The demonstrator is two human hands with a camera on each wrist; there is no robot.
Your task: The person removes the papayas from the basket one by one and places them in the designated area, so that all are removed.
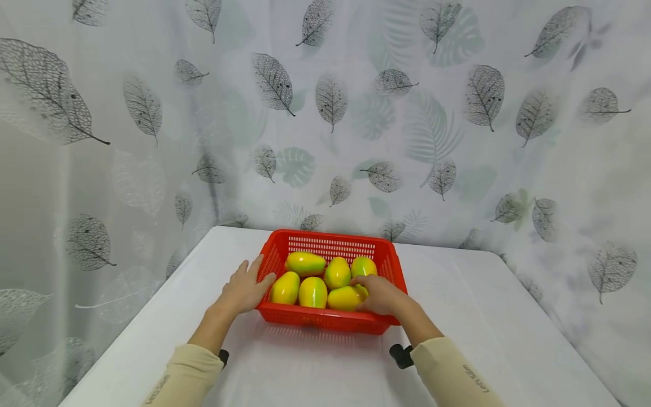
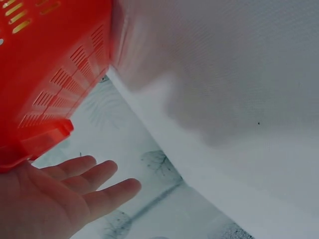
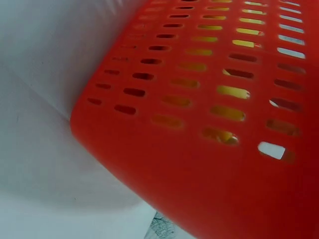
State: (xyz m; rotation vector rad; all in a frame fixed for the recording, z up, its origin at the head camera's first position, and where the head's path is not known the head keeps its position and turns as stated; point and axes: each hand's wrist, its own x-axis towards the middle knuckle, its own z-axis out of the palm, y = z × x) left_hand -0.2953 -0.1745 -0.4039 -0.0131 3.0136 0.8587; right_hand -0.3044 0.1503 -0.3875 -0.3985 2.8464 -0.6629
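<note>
Head view: crowded fruit and a lightly steadied basket

Fingers of the right hand (image 1: 382,295) lie over a yellow-green fruit (image 1: 342,298), inside the basket at its near right corner. Whether they grip it or only touch it, I cannot tell; the right wrist view shows just red basket wall. The skin looks smooth and glossy, so a hold by the fingertips alone could let the fruit roll or slip out.

Just beyond those fingertips sits the far right fruit (image 1: 363,264), and to their left the middle fruit (image 1: 338,273). Packed this tightly, either could be nudged if the fingers spread, and a neighbour might wedge the held one. The basket's near wall (image 1: 325,321) passes below the right hand; a low lift could knock fruit or knuckles against it. Below that wrist, the black wrist mount (image 1: 402,356) is near the same wall and might catch the rim.

Across the basket, the left hand (image 1: 245,291) is wide, fingers straight and spread, its thumb side meeting the left rim. With no firm clasp visible there, a sideways pull from the right hand could skid or turn the basket on the white counter (image 1: 458,305) beneath.
</note>
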